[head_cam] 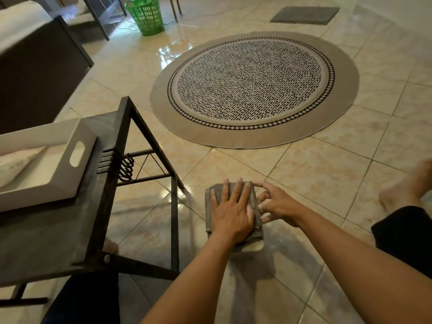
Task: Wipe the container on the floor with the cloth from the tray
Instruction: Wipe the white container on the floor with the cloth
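A grey cloth (208,213) is draped over a small pale container (253,247) on the tiled floor; only the container's near corner shows under the cloth. My left hand (230,211) lies flat on top of the cloth with its fingers spread, pressing it down. My right hand (278,204) is right beside it, its curled fingers touching the right side of the covered container. The white tray (77,174) stands on the dark side table (58,230) to the left, with something pale inside it.
The table's black metal legs (174,220) stand just left of the container. A round patterned rug (254,90) lies ahead. A green basket (146,15) and a grey mat (304,15) are farther back. A bare foot (406,188) is at the right.
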